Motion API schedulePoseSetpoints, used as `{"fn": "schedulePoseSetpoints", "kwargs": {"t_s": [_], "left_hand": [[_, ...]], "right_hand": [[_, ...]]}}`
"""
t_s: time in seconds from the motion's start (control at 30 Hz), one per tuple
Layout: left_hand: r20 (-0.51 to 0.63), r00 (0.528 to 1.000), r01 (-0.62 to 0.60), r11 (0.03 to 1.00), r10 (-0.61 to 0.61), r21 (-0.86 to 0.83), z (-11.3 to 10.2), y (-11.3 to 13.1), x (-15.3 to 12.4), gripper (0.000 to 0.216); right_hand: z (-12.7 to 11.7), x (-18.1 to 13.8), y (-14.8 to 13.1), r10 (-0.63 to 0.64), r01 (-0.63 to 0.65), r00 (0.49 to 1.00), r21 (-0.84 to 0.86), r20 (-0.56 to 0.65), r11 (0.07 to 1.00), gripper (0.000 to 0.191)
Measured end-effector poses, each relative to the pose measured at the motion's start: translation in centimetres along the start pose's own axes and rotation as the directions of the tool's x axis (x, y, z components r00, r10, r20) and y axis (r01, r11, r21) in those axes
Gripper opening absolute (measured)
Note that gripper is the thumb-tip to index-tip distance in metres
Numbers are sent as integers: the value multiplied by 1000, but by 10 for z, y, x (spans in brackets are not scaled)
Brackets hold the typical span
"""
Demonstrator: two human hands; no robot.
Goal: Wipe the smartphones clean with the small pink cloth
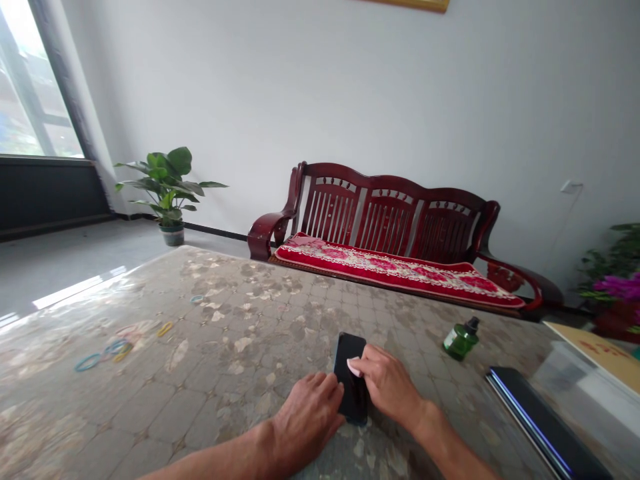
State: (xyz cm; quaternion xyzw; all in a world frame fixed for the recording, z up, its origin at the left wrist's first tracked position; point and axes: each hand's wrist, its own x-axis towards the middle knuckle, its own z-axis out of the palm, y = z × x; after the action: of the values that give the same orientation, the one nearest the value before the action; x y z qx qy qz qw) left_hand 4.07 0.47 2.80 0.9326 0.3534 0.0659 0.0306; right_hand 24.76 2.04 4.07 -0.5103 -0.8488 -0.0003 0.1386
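Note:
A black smartphone [352,393] lies screen up on the patterned tablecloth in front of me. My left hand [313,410] holds its left edge, the fingers curled and pressed together there. Over the upper right of the screen, my right hand [385,377] is closed, pinching a small white piece [354,367] against the glass. Whether that piece is cloth, tissue or a pad is too small to tell. A green pump bottle [461,340] with a black top stands to the right of my right hand.
Colored rubber bands [117,348] lie on the left of the table [210,373]. At right are a dark flat device [543,420] and a clear plastic box [585,380]. Beyond the table stand a wooden bench [390,213] with a red cover and a potted plant [170,180].

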Motion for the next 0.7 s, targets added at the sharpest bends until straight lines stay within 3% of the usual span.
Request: {"fn": "schedulePoseSetpoints", "kwargs": {"t_s": [0.13, 0.37, 0.6, 0.7], "left_hand": [[13, 1000, -11, 1000, 11, 0, 0, -1, 0, 22], [18, 1000, -13, 1000, 12, 3, 2, -2, 0, 22], [21, 999, 24, 1000, -24, -11, 1, -1, 1, 18], [20, 1000, 14, 1000, -14, 1, 2, -2, 1, 20]], "right_hand": [[1, -3, -1, 2, -2, 1000, 5, -9, 1000, 30], [9, 34, 2, 119, -124, 992, -130, -42, 984, 28], [3, 15, -17, -26, 29, 998, -52, 50, 998, 25], [3, 19, -15, -9, 13, 998, -68, 54, 998, 27]]}}
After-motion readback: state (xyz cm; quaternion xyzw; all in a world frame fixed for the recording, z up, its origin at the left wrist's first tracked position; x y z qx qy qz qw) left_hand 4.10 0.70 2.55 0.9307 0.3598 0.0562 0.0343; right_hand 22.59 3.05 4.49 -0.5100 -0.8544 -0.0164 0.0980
